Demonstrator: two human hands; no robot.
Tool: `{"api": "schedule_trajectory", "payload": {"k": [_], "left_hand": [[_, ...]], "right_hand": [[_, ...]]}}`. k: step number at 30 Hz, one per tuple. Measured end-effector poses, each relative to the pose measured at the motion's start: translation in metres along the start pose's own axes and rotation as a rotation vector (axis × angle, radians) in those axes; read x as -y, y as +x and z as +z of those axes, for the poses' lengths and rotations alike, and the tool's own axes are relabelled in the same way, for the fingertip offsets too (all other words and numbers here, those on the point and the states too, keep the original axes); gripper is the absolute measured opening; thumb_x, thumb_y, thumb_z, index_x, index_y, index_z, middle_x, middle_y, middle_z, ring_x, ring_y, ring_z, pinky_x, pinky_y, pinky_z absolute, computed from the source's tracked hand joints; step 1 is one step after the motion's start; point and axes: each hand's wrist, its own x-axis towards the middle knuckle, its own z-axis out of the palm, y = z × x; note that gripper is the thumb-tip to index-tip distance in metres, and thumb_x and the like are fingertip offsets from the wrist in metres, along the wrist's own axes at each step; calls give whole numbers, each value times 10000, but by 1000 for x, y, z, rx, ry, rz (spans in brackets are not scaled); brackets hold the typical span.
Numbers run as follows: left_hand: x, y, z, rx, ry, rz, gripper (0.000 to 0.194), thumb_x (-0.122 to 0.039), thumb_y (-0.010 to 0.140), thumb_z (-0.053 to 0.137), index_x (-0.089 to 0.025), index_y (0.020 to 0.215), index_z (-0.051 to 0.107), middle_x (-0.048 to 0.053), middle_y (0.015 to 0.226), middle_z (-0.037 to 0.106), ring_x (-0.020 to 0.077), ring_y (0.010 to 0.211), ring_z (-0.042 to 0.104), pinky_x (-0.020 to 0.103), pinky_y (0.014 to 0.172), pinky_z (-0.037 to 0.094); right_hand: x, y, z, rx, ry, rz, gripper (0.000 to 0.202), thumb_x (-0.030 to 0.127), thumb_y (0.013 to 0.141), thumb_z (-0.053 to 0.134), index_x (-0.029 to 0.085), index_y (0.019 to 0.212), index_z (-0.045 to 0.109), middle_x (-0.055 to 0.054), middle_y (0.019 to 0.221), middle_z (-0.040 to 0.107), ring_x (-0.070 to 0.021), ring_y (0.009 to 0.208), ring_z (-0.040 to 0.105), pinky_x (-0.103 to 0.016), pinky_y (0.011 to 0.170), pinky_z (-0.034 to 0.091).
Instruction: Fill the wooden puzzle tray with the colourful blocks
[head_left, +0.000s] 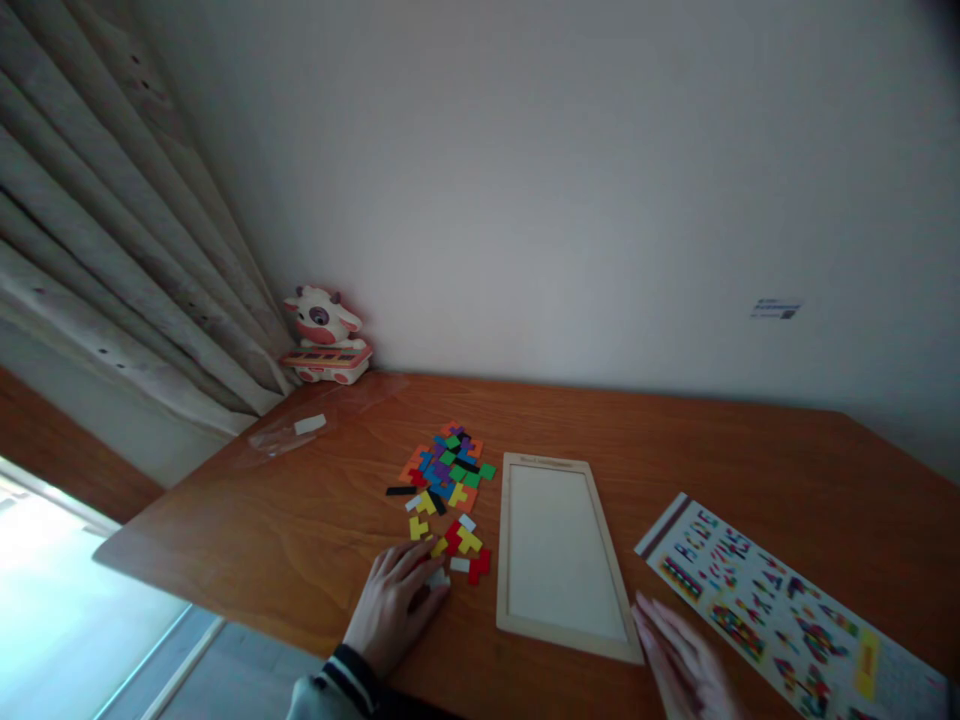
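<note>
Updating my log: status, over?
Left hand by the loose pieces. Right hand by tray, near right corner. Pieces left of tray; printed sheet right.

A brown wooden table (315, 520) spans the lower half of the frame, before a plain grey wall (525, 200). On it, at lower centre, lies a pale rectangular wooden tray (503, 545); just left, a heap of multicoloured flat puzzle pieces (450, 470). The bare left hand (397, 600) has its grip at the heap's near edge; the bare right hand (686, 655) is by the tray's near right corner. At lower right lies a white printed paper sheet (750, 590). Centre-left, a white-and-red cow toy (326, 345) stands behind a clear plastic wrapper (277, 438).
</note>
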Motion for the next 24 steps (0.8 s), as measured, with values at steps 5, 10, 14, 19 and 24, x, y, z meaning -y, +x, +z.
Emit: {"api": "schedule_trajectory", "payload": {"k": [5,10,14,19,24], "left_hand": [[2,0,2,-7,-22,-3,294,-424,951,588,-332,1213,686,26,1301,658,250,1137,622,429,939,563],[6,1,5,-15,-29,25,310,-426,952,584,-306,1221,682,50,1310,650,264,1143,616,438,935,558],[5,2,3,-21,-37,27,296,-425,953,581,-302,1199,691,49,1294,659,268,1133,621,440,926,560],[2,4,-1,-35,-53,19,284,-417,958,574,-292,1181,698,53,1276,669,266,1120,626,435,921,560],[3,3,1,-31,-62,8,295,-425,956,578,-291,1193,690,51,1291,661,272,1138,614,447,931,554]], "right_hand": [[8,14,-9,-37,101,105,648,512,769,756,169,1287,571,-186,1364,614,-333,1188,637,-391,955,575],[3,12,-12,26,164,124,553,459,798,757,221,1273,603,-146,1419,575,-331,1251,590,-456,1062,481],[3,10,-12,14,202,136,516,430,798,767,229,1250,620,-141,1401,591,-341,1261,579,-501,1087,446],[7,10,-10,-2,208,129,514,416,781,784,219,1235,641,-144,1383,607,-355,1247,588,-514,1084,450],[7,11,-10,12,170,126,508,417,788,778,216,1234,640,-140,1370,618,-345,1227,606,-513,1076,462]]}}
